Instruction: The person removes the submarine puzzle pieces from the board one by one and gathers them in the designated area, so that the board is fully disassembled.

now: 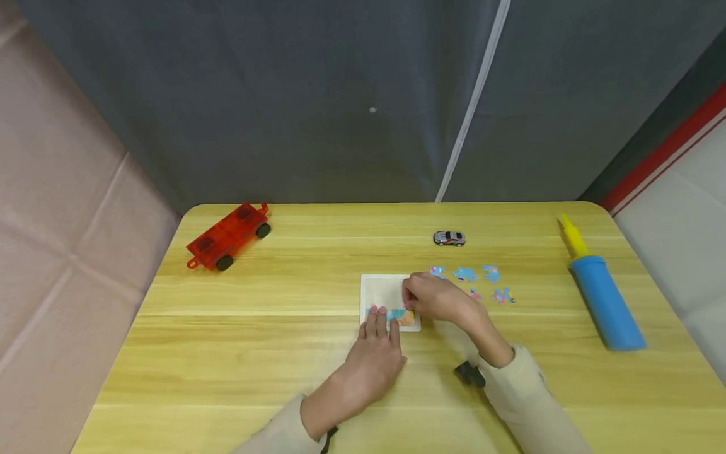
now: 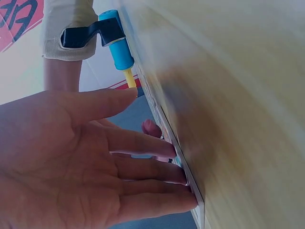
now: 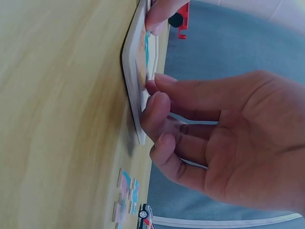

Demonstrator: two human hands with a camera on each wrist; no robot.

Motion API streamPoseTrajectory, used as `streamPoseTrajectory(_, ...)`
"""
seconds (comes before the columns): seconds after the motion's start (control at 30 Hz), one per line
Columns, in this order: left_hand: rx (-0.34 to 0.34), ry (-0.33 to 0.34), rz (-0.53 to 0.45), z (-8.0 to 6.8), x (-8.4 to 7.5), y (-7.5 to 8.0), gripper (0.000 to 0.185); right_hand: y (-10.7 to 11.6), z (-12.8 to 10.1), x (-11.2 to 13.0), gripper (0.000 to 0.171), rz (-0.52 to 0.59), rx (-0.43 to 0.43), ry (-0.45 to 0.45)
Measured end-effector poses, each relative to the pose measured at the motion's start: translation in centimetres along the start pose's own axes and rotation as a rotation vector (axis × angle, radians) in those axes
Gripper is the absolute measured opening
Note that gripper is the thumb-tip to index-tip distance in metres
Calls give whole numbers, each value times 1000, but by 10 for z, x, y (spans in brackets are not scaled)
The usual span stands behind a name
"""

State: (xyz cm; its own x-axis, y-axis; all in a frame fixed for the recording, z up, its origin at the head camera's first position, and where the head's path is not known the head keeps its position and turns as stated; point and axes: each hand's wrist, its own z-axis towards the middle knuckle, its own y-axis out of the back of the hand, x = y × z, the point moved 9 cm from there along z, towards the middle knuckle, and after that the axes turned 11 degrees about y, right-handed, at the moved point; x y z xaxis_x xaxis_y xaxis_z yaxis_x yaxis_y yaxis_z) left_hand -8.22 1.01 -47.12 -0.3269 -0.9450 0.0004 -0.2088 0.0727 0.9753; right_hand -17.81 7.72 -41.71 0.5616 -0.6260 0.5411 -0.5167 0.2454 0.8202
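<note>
A white-rimmed square puzzle tray (image 1: 363, 290) lies on the table, with blue, teal and orange puzzle pieces (image 1: 404, 320) along its near side. My left hand (image 1: 374, 362) rests its nearly straight fingertips on the tray's lower left part, covering some pieces. At the tray's right side is my right hand (image 1: 433, 296), fingers curled and thumb against the forefinger, pinching a puzzle piece that the fingertips mostly hide. In the right wrist view, these fingertips (image 3: 157, 102) sit just over the tray's rim (image 3: 133, 90). Several loose puzzle pieces (image 1: 466, 275) lie right of the tray.
A silver toy car (image 1: 449, 238) stands behind the loose pieces. At the back left is a red toy wagon (image 1: 229, 236) with black wheels. On the right lies a blue hand pump (image 1: 607, 306) with a yellow nozzle. A grey curtain (image 1: 317, 107) hangs beyond the table's far edge.
</note>
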Motion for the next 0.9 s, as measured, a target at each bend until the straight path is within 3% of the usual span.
streamPoseTrajectory(0.63, -98, -6, 86, 4, -2, -13, 74, 0, -2, 0, 18, 133, -2, -7)
streamPoseTrajectory(0.9, -115, -10, 87, 4, -2, -12, 74, -1, 0, -2, 17, 122, -23, -20)
